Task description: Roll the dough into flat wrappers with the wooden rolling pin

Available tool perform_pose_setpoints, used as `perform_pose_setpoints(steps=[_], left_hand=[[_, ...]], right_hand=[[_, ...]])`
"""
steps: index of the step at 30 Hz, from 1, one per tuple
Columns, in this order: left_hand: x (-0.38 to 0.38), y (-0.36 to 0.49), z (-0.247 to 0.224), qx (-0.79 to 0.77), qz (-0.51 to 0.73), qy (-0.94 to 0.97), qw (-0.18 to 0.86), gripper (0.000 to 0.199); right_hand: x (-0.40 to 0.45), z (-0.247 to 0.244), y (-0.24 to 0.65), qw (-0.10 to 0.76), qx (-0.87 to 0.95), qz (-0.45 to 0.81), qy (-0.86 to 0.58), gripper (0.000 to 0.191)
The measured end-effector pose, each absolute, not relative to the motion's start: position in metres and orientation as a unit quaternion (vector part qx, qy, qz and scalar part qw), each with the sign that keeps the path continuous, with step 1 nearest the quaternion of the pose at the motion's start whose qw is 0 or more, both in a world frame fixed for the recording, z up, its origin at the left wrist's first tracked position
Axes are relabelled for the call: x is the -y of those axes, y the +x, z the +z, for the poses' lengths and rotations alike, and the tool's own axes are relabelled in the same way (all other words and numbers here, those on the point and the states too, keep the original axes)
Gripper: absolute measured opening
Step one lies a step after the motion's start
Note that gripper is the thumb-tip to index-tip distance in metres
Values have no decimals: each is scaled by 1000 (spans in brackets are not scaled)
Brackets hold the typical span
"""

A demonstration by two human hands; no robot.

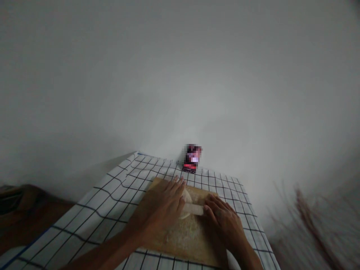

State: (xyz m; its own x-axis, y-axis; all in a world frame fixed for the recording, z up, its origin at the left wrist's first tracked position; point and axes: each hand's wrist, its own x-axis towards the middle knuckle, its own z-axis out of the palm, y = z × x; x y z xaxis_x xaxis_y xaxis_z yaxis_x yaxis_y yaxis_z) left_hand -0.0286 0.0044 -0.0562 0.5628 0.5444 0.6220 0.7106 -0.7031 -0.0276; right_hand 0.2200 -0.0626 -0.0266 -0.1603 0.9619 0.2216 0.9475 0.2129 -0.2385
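One rolling pin [194,209] over dough [186,195], left hand [165,198] outspread, unclenched, right hand [222,213] touching, grip unclear

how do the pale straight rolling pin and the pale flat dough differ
Shape: the pale, straight rolling pin is bar-like, whereas the pale, flat dough has a rounded edge. Position: the rolling pin lies across the dough, which lies on the tan rectangular board. Both are pale and partly hidden by the left hand.
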Motion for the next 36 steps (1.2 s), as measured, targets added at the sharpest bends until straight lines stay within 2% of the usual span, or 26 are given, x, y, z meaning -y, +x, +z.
perform_pose_setpoints(steps=[5,10,13,17,24,31,36], left_hand=[[25,-31,-60,389,-303,-866,80,54],[41,-37,-69,381,-309,-868,79,62],[29,-33,-67,395,-303,-863,82,55],[-10,-17,-57,428,-274,-860,54,50],[-48,1,-50,455,-267,-849,35,49],[-17,-14,-50,426,-252,-868,25,50],[25,-32,-53,392,-268,-877,70,56]], right_hand=[[88,-40,222,153,755,38,-636,42],[100,-53,223,154,762,-3,-629,47],[87,-48,225,165,771,-17,-615,49],[55,-39,229,181,773,-29,-608,43],[25,-55,236,207,761,-56,-612,41],[57,-47,232,162,785,-16,-598,45],[88,-46,222,146,772,-7,-618,30]])
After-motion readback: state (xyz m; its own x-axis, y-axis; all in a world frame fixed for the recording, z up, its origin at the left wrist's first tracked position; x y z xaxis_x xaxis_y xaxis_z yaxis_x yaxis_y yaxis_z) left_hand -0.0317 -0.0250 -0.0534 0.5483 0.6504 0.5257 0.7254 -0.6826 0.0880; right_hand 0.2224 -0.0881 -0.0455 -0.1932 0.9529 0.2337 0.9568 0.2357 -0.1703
